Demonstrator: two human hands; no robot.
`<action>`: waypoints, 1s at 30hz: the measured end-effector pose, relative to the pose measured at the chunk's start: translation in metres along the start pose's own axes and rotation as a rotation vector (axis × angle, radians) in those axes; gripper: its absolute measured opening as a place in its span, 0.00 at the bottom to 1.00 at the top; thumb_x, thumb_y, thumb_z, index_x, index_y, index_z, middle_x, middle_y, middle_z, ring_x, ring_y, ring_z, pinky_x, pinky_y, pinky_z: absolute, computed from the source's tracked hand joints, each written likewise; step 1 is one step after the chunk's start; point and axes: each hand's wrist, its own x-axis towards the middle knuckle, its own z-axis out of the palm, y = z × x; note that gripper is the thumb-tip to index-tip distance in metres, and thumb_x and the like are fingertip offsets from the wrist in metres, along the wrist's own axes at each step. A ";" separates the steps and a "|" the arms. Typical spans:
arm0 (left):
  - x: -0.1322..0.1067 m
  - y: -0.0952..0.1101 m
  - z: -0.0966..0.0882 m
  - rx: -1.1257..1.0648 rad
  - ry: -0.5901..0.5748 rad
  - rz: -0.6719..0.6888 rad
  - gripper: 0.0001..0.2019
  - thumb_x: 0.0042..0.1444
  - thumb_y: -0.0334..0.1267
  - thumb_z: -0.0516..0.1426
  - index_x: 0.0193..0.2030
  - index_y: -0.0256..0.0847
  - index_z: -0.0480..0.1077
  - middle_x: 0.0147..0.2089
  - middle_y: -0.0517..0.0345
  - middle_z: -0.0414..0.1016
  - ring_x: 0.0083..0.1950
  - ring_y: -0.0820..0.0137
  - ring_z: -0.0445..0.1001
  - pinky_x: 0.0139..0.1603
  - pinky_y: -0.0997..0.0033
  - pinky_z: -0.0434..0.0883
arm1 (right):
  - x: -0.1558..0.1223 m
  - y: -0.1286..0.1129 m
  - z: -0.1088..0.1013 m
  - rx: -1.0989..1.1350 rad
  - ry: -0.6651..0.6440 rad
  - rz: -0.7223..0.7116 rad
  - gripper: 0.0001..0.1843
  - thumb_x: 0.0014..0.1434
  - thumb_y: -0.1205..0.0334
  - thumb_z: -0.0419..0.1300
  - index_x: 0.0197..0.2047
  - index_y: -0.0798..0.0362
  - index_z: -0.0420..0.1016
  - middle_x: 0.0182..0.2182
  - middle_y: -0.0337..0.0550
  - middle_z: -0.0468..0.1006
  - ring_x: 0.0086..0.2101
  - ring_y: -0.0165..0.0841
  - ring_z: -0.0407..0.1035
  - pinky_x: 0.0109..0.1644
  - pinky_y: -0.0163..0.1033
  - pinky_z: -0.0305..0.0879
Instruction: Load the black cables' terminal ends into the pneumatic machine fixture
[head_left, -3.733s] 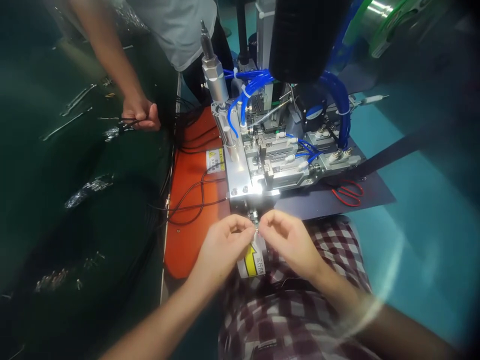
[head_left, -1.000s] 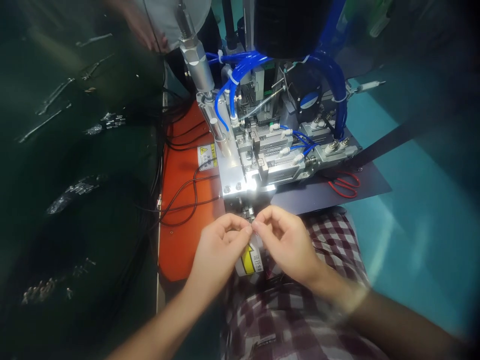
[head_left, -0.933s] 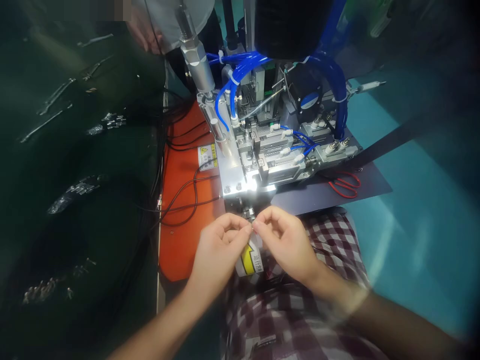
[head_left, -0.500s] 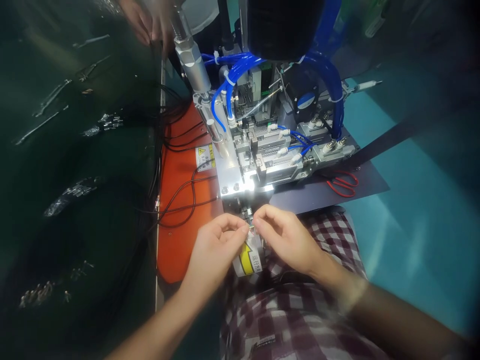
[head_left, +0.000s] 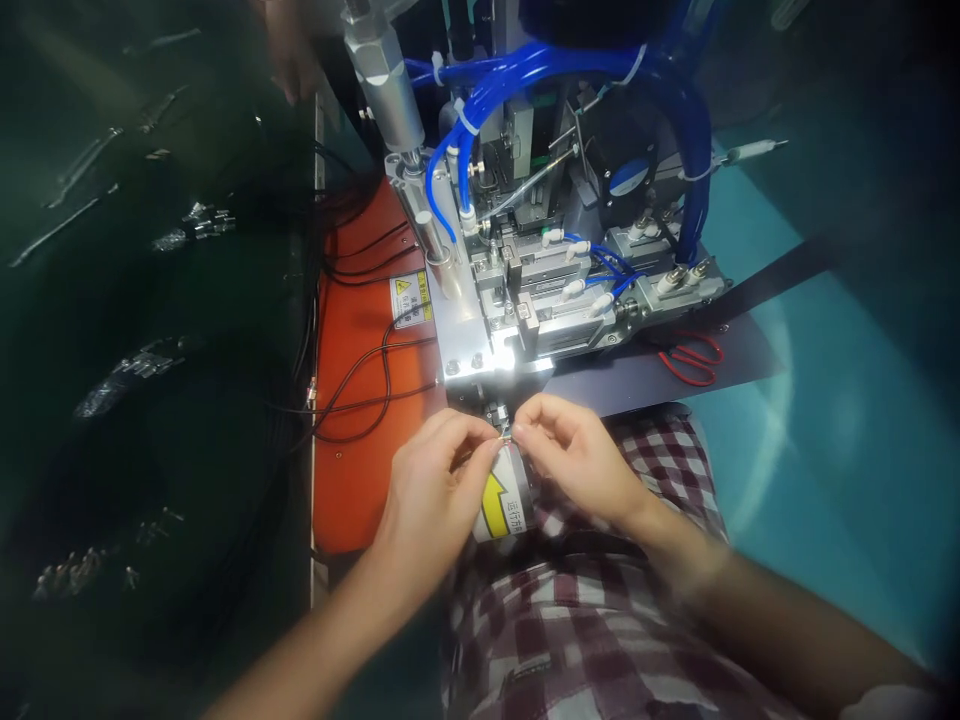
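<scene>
My left hand (head_left: pixel 442 475) and my right hand (head_left: pixel 574 450) meet at the near end of a metal machine (head_left: pixel 536 330), thumbs and forefingers pinched. Between their fingertips is a tiny, thin, light-coloured piece (head_left: pixel 505 437), too small to name; both hands seem to hold it. Just beyond the fingertips sits a small bright metal fitting (head_left: pixel 502 412) of the machine. Under the hands a white label with a yellow arrow (head_left: pixel 496 505) faces up on the machine's front.
Blue air hoses (head_left: pixel 517 70) arch over the machine. Black cables (head_left: pixel 375 350) cross the orange base plate (head_left: pixel 352 500). Red-handled scissors (head_left: pixel 694 360) lie at the right. On the dark green table (head_left: pixel 225 480) are several small metal parts (head_left: pixel 71 575) and bags (head_left: pixel 127 380). Another person's hand (head_left: pixel 289 60) is at the back left.
Both hands stay together and have shifted slightly upward in the view, still pinching. The camera view has moved a little. The other person's hand at the back left has moved down and left.
</scene>
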 end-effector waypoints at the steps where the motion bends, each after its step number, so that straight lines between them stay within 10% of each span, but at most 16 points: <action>1: 0.002 -0.002 0.001 0.053 0.021 0.067 0.06 0.60 0.33 0.54 0.36 0.40 0.71 0.36 0.56 0.74 0.37 0.70 0.72 0.37 0.73 0.68 | 0.003 0.001 0.000 0.003 0.003 0.003 0.10 0.59 0.58 0.58 0.29 0.53 0.66 0.20 0.32 0.63 0.21 0.25 0.56 0.24 0.32 0.54; 6: 0.014 -0.016 0.004 0.194 0.071 0.275 0.08 0.62 0.29 0.51 0.40 0.39 0.71 0.37 0.55 0.73 0.40 0.69 0.72 0.42 0.71 0.70 | 0.018 0.008 -0.003 -0.037 0.039 0.004 0.11 0.58 0.56 0.58 0.28 0.53 0.66 0.19 0.32 0.63 0.20 0.25 0.56 0.23 0.32 0.54; 30: 0.015 -0.026 0.013 0.361 0.114 0.375 0.13 0.58 0.23 0.52 0.44 0.33 0.75 0.36 0.52 0.70 0.36 0.70 0.72 0.37 0.71 0.72 | 0.024 0.013 0.001 0.019 0.085 -0.008 0.09 0.58 0.62 0.58 0.27 0.54 0.66 0.20 0.32 0.64 0.20 0.24 0.54 0.23 0.32 0.52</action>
